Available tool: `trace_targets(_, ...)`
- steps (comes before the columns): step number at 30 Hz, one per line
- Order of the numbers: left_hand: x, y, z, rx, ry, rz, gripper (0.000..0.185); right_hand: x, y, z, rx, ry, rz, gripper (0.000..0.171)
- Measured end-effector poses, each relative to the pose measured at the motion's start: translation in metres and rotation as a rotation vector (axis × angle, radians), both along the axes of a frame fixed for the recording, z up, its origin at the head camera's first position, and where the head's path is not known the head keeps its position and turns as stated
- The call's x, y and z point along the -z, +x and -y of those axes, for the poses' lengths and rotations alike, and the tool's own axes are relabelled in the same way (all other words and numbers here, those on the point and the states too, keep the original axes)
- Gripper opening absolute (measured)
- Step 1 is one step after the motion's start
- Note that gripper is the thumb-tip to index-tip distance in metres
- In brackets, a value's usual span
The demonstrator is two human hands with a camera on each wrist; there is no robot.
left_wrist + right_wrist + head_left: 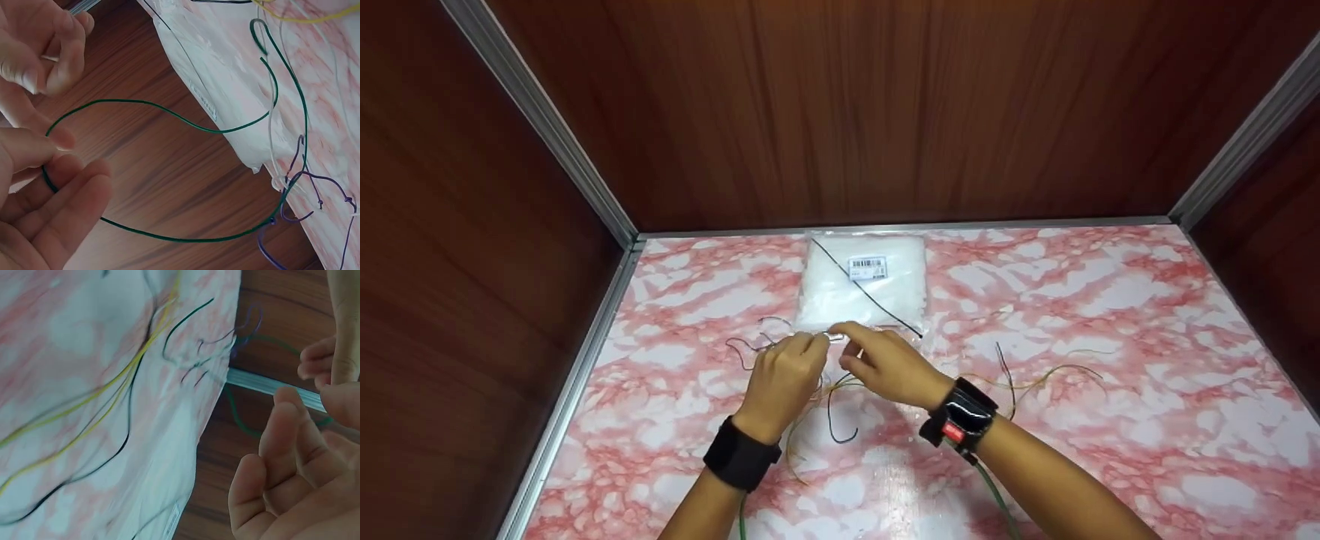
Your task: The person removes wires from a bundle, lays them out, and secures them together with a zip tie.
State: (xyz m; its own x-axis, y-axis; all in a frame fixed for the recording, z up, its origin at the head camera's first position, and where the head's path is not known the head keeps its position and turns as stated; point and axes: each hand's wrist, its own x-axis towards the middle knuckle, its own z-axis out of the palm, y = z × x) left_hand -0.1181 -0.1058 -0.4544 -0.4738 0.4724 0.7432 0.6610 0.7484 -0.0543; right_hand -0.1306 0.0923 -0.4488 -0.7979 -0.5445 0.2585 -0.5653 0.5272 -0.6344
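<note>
Green wire (185, 130) is pinched between two hands above a pink marbled table (1110, 420).

At the left hand (784, 379) the wire is held between curled thumb and fingers; the right hand (885, 364), fingers bent, grips it just beside, in front of a white plastic bag (862, 289). Yellow wires (107, 402), purple wires (315, 191) and a black wire (870, 292) are strewn on the table and bag nearby.

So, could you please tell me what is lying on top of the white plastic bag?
A thin black wire crosses the white plastic bag diagonally, beside a barcode label. The bag's contents cannot be made out.
</note>
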Motion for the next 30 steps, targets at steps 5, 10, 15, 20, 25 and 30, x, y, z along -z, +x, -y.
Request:
trace_targets(5, 0.001, -0.001, 0.001, 0.053, 0.020, 0.021, 0.015, 0.003, -0.005, 0.003, 0.036, -0.003, -0.033, 0.006)
trace_targets(10, 0.002, -0.004, 0.009, 0.031, 0.030, 0.026, 0.015, 0.005, -0.009, -0.009, 0.084, 0.055, -0.183, 0.008)
trace_targets(15, 0.000, -0.004, 0.021, 0.000, 0.066, 0.025, 0.014, 0.007, -0.015, -0.023, 0.130, 0.105, -0.298, 0.010)
trace_targets(20, 0.001, -0.006, 0.029, -0.013, 0.087, 0.049, 0.011, 0.006, -0.020, -0.037, 0.196, 0.164, -0.405, 0.009)
trace_targets(25, 0.002, -0.007, 0.037, -0.030, 0.100, 0.095, 0.011, 0.005, -0.023, -0.051, 0.251, 0.210, -0.500, 0.011)
trace_targets(30, 0.004, -0.008, 0.043, -0.045, 0.127, 0.144, 0.012, 0.005, -0.026, -0.069, 0.310, 0.255, -0.588, 0.017)
